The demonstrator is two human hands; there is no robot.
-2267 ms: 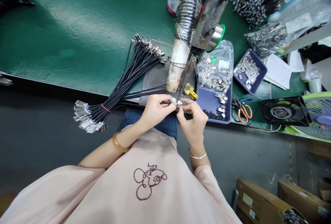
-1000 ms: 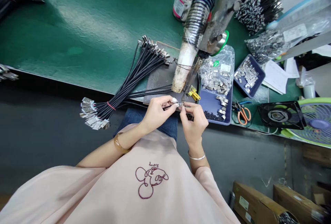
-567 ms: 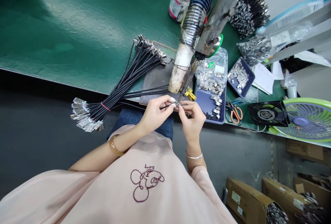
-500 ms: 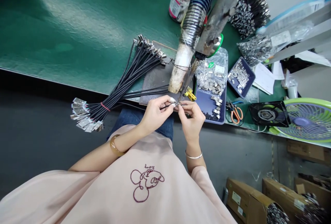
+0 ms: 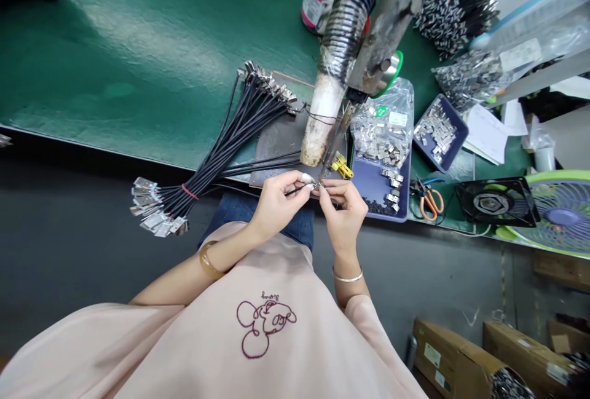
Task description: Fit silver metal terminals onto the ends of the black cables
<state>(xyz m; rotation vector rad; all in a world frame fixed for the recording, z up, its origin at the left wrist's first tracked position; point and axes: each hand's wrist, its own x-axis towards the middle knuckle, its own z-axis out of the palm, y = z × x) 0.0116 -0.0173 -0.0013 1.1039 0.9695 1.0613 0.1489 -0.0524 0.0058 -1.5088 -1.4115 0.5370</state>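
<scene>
My left hand (image 5: 280, 201) pinches a thin black cable (image 5: 293, 190) close to its end, between thumb and fingers. Fingertip to fingertip with it, my right hand (image 5: 345, 207) is closed in a pinch on a tiny metallic piece at the cable's end, too small to make out fully. Just beyond both hands hangs the stained white nozzle (image 5: 318, 119) of a ribbed hose, beside a thin metal rod (image 5: 335, 141). To the left lies a bundle of black cables (image 5: 216, 147) with metal connectors, tied by a red band (image 5: 188, 192).
Right of my hands stands a blue tray (image 5: 369, 185) with a bag of metal shells (image 5: 382, 134). Farther right are a smaller blue tray (image 5: 454, 156), orange-handled pliers (image 5: 431, 204) and a black fan (image 5: 498, 202). A clear tub (image 5: 314, 2) stands behind the hose.
The view has shifted slightly, so things at the right appear farther right. Both hands keep their pinch, with only slight finger movement at the cable's end.
</scene>
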